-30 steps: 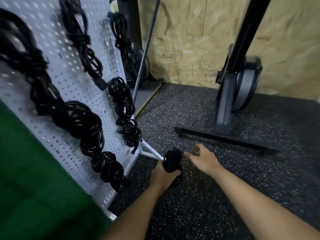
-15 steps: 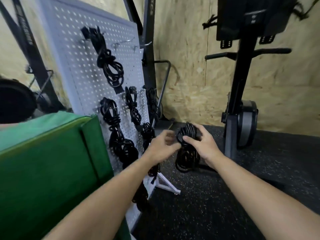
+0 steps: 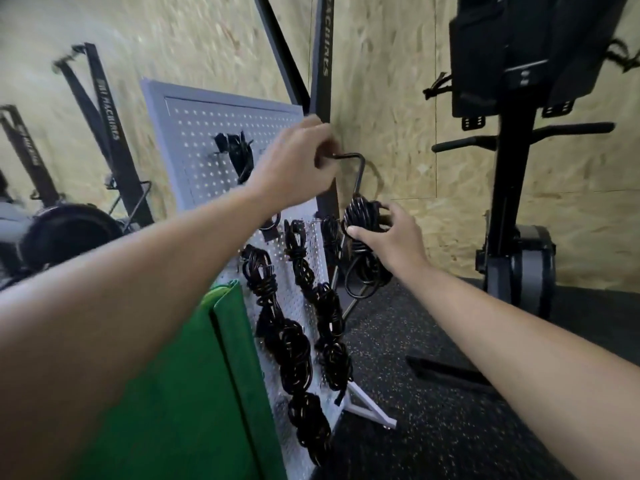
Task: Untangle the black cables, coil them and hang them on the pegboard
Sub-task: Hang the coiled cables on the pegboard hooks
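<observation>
Your right hand (image 3: 394, 240) grips the coiled cable (image 3: 362, 214), long axis vertical, below-right of your curled left hand (image 3: 294, 161) at the pegboard (image 3: 207, 133) top; can't tell what the left holds.

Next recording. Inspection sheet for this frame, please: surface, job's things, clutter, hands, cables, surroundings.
Surface: speckled rubber floor; white pegboard stands on it.
Job's things: coiled black cable held by the right hand, loops hanging below, not yet hung.
Clutter: green pad in front of the pegboard's lower left.
Hands: left hand curled at the pegboard's upper right edge, what it holds hidden; right hand grips the coil.
Cables: several black coils already hang on the pegboard.
Surroundings: chipboard wall, black exercise machines.
</observation>
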Action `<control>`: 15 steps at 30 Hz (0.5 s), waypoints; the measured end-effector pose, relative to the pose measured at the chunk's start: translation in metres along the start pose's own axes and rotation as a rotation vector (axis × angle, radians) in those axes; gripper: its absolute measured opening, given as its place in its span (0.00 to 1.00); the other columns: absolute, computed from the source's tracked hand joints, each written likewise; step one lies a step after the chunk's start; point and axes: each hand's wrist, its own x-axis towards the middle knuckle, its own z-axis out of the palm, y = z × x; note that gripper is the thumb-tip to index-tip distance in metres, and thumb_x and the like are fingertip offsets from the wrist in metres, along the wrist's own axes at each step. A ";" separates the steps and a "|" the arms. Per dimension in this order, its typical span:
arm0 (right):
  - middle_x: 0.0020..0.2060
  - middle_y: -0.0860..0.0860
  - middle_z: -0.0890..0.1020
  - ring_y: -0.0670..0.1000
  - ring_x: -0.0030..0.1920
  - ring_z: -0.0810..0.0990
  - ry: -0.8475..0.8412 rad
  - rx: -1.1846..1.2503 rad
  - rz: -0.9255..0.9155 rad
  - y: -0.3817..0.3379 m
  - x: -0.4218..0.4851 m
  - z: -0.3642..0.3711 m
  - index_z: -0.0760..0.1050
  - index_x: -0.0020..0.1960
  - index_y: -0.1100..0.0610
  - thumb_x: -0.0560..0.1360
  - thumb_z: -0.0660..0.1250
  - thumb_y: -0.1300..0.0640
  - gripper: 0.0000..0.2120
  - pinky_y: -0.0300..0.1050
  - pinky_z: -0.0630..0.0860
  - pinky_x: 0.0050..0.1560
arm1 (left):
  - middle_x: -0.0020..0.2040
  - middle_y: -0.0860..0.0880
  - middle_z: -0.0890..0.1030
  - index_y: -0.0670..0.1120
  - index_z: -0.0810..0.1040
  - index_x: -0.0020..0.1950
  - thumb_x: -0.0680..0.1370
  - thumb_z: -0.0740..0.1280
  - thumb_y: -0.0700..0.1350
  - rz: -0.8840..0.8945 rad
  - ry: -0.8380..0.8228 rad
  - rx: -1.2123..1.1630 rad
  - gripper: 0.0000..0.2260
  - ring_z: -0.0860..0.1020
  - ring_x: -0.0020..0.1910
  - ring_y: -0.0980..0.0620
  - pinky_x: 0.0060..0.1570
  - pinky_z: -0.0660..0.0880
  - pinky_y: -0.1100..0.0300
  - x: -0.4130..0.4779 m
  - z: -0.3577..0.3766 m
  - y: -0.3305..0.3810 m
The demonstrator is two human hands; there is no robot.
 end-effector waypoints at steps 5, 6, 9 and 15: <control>0.47 0.42 0.83 0.39 0.46 0.81 0.041 0.046 -0.020 -0.023 0.047 0.014 0.78 0.62 0.52 0.69 0.81 0.54 0.23 0.28 0.74 0.43 | 0.62 0.45 0.80 0.42 0.81 0.65 0.78 0.68 0.44 -0.087 -0.175 0.209 0.16 0.77 0.61 0.47 0.61 0.72 0.57 0.046 -0.022 -0.031; 0.47 0.41 0.83 0.37 0.45 0.80 0.031 0.056 -0.022 -0.027 0.057 0.015 0.78 0.62 0.51 0.70 0.81 0.54 0.23 0.29 0.75 0.42 | 0.65 0.43 0.80 0.42 0.80 0.67 0.78 0.68 0.43 -0.115 -0.234 0.257 0.18 0.77 0.64 0.46 0.63 0.72 0.55 0.055 -0.024 -0.034; 0.48 0.42 0.83 0.40 0.46 0.82 0.002 0.097 -0.023 -0.038 0.082 0.021 0.77 0.61 0.49 0.70 0.80 0.54 0.22 0.38 0.79 0.46 | 0.71 0.41 0.77 0.41 0.78 0.72 0.79 0.64 0.37 -0.216 -0.391 0.336 0.21 0.74 0.71 0.43 0.64 0.70 0.56 0.081 -0.031 -0.038; 0.48 0.43 0.84 0.42 0.49 0.83 -0.005 0.150 -0.073 -0.050 0.119 0.046 0.77 0.61 0.51 0.68 0.81 0.55 0.24 0.36 0.78 0.48 | 0.79 0.43 0.70 0.42 0.69 0.79 0.80 0.54 0.29 -0.352 -0.690 0.433 0.28 0.72 0.72 0.44 0.65 0.70 0.53 0.114 -0.039 -0.066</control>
